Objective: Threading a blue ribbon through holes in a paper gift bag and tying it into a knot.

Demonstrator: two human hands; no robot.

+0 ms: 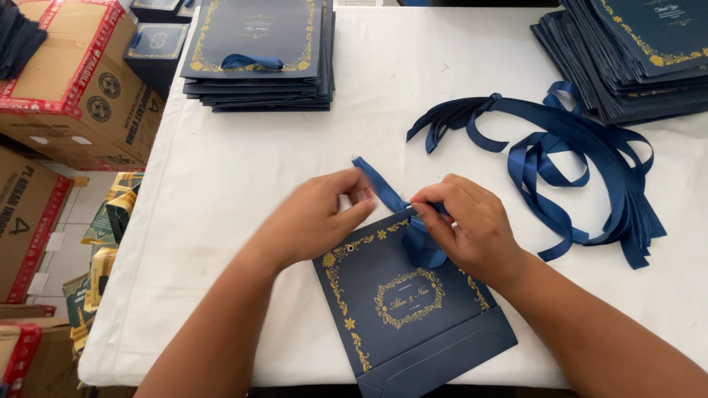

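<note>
A flat navy paper bag (413, 324) with gold floral print lies on the white table (243, 184) in front of me. A blue satin ribbon (380, 184) runs through its top edge. My left hand (313, 217) pinches one end of the ribbon, which sticks up to the left. My right hand (464, 221) grips the ribbon at the bag's top middle, where a loop (422, 247) hangs down onto the bag's face. The two hands are close together, almost touching.
A bundle of loose blue ribbons (575, 158) lies to the right. Stacks of navy bags stand at the back left (258, 55) and back right (634, 51). Cardboard boxes (81, 81) sit on the floor left of the table.
</note>
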